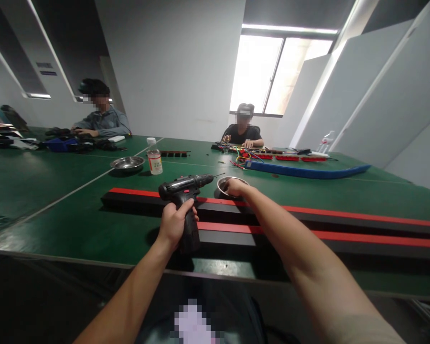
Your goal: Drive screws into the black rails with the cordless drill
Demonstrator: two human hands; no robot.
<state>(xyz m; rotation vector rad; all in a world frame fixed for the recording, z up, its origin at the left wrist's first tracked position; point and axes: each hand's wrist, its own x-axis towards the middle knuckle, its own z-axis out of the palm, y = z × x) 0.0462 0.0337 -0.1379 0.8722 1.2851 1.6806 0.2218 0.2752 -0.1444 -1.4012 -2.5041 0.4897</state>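
My left hand [175,220] is wrapped round the handle of a black power drill [188,186], whose bit points right. The drill is over the near side of the table, by the left part of two long black bars with red top strips, a far bar [215,209] and a near bar [232,234]. My right hand [235,187] reaches into a small metal bowl [220,184] beyond the bars. Its fingertips are down inside the bowl, and what they hold, if anything, is hidden.
On the green table [75,169] stand a wide metal bowl [128,164] and a plastic bottle [155,158]. A long blue strip [308,170] lies at the right, near coloured wires [241,155]. Two people [105,119] sit across the table.
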